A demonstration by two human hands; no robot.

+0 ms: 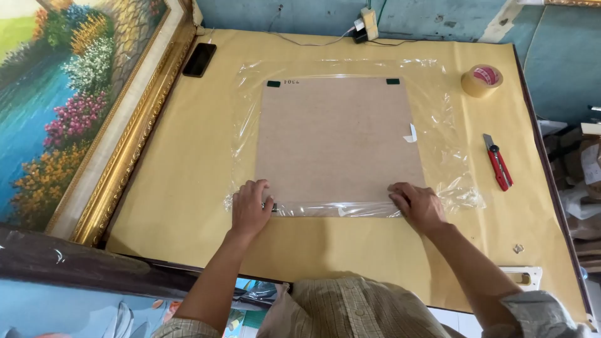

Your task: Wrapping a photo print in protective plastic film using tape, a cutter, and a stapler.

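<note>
Watching the head view here. Both hands are flat on the near edge of the board (338,141), which lies on clear film (441,119) spread over the yellow table (181,175). The left hand (249,209) sits on the near left corner, fingers spread and pressing down, not pinching anything I can make out. The right hand (418,205) is on the near right corner, fingers loosely together over the folded film edge; can't tell if it's gripping the film. The board's long axis runs away from me, so it lies straight ahead of both hands, each about equally near. The tape roll (482,80) and red knife (498,161) sit off right, well apart. The phone (200,59) is at far left, beside a framed painting (75,106). Nothing blocks the board.
</note>
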